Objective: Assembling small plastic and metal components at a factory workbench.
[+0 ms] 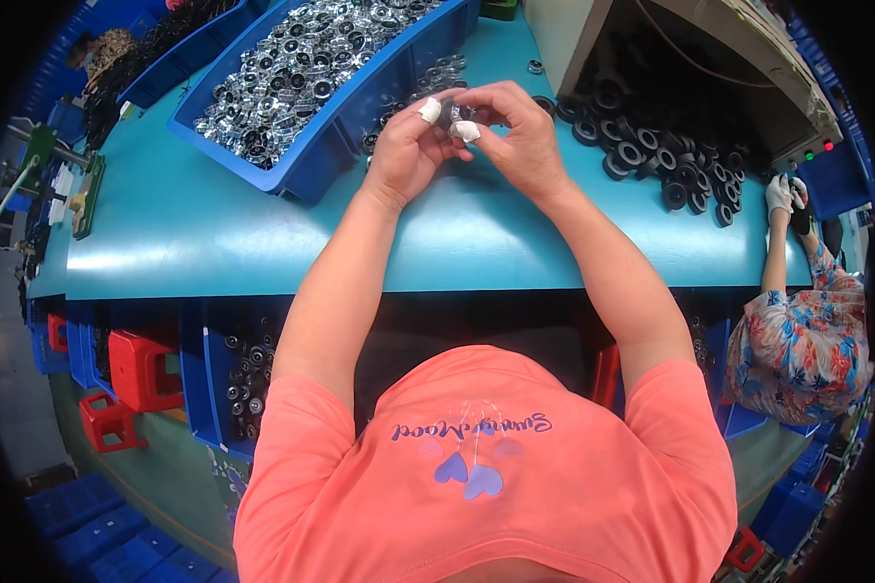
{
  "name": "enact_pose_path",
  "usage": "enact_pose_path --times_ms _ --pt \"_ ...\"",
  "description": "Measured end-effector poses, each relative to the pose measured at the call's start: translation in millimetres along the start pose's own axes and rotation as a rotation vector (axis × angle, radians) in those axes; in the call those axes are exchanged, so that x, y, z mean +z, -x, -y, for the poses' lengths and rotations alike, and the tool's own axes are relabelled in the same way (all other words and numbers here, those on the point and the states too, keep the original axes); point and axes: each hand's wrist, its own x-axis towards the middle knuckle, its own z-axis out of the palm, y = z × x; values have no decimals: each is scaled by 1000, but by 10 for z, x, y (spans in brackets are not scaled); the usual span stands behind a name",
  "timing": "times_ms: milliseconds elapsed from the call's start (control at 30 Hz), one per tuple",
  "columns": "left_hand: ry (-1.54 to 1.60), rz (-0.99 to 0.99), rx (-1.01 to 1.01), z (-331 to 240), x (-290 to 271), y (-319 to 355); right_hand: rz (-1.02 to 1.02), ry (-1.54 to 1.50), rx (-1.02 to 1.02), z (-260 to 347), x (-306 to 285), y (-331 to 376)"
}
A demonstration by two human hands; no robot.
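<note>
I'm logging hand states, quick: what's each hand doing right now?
Left hand: fingers closed on a small dark part.
Right hand: fingers closed on the same part.

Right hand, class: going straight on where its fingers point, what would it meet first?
Most likely the left hand, just across the small dark-and-silver part held between them, though exact depth is unclear.

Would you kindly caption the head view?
Left hand and right hand hold a dark piece beside a blue bin of silvery parts.
</note>
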Motion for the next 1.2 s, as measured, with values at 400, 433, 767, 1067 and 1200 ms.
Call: enact_pose_path --times_ms 400,433,767,1067,1200 --pt "-409 -120 65 82 175 9 27 76 8 45 16 22" --pt "-372 -188 76 79 189 17 58 27 21 80 4 13" --pt "-319 -147 50 38 182 62 241 -488 623 -104 -97 -7" --pt "-508 -273 132 102 264 78 78 -228 343 -183 59 114" --pt "-570 -327 119 106 313 94 53 -219 331 -201 92 136"
